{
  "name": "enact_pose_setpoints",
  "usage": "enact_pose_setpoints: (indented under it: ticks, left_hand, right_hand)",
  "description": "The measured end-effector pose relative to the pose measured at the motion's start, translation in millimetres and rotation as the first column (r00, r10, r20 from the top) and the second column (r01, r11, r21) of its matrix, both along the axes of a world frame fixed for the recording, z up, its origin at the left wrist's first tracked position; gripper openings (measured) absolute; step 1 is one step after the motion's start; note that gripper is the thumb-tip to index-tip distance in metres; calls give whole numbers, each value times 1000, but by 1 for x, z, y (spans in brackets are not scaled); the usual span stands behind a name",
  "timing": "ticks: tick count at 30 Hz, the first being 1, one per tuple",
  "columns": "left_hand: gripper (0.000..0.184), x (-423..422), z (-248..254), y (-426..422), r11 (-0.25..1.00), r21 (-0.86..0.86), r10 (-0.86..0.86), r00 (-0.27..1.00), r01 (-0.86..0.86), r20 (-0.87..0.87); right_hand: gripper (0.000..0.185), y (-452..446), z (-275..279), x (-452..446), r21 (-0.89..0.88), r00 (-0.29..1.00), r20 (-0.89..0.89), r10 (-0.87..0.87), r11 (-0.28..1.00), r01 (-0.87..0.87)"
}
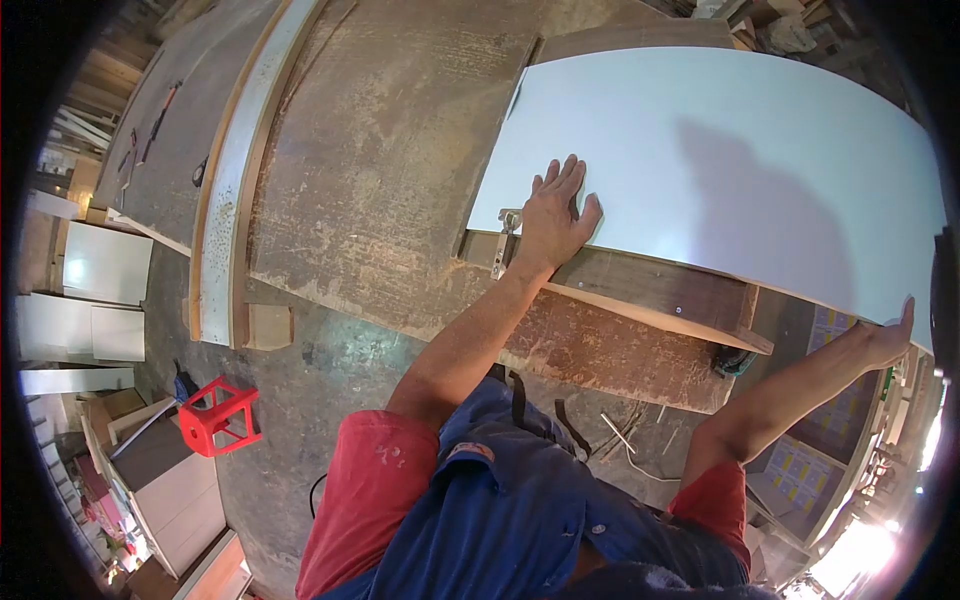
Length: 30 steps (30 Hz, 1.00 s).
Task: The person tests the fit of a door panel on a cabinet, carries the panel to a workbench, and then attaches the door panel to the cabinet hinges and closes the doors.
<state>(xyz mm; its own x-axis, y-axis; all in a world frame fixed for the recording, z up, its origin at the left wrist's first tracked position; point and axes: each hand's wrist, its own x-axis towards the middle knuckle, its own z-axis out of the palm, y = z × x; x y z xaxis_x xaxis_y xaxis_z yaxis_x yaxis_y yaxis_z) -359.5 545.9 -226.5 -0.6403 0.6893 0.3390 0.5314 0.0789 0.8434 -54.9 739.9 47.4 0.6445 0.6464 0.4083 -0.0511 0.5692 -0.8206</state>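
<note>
- One white panel (640, 110), broad and lying flat, takes centre stage at the person's right, over a brown wooden frame (650, 287) on the worn surface (380, 170).
- The left hand (553, 222) rests palm down near the panel's left end, its grip spread, fingers fanned and thumb apart.
- The right hand (885, 343) meets the panel's near edge at the far right end, one digit up against it; the rest is hidden, so whether that grip pinches cannot be told.
- The work in hand appears to be steadying the panel on its support; any shift of it would call for both hands together, with even pressure and care around the hinge.
- One metal hinge (502, 245) sits at the panel's near left corner, just beside the left wrist.
- One dark power tool (733, 360), partly hidden, lies below the panel's near edge.
- One long, white-faced strip (228, 190) runs left of the panel, well apart from it.
- Farther left of the panel: one red-handled tool (158, 125), one red stool (217, 416), and at least three pale boards (105, 262).
</note>
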Motion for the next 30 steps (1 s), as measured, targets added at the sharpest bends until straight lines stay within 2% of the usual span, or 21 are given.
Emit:
enact_pose_setpoints:
  ticks: [4,6,7,9,12,16,18,21,30]
  left_hand:
    - [49,-1,3,0,1000,15,27,1000,-28,16]
    - [48,-2,3,0,999,16,37,999,-37,5]
    - [48,-2,2,0,999,16,39,999,-39,9]
    - [46,-3,0,1,999,29,43,999,-43,0]
    - [46,-5,-3,2,999,39,37,999,-37,-1]
    - [46,-7,-5,6,998,54,44,999,-44,-1]
    - [46,-8,-6,9,997,67,41,999,-40,-8]
    - [44,-14,-6,18,997,69,42,999,-42,-3]
    - [44,-27,-12,43,997,65,54,998,-53,-28]
  right_hand:
    - [36,3,0,10,-23,996,78,-33,999,35]
    - [40,0,7,6,73,997,-31,73,995,-71]
    - [40,6,7,14,73,997,-27,76,995,-73]
    - [43,16,10,25,-44,998,28,52,998,-51]
    - [46,3,11,12,-84,997,51,-49,995,53]
    - [45,19,9,18,-29,1000,19,-17,999,18]
    - [43,23,7,17,58,1000,18,18,998,-19]
    - [41,35,8,17,14,999,29,36,999,-37]
    - [38,57,9,-1,22,997,56,49,998,-51]
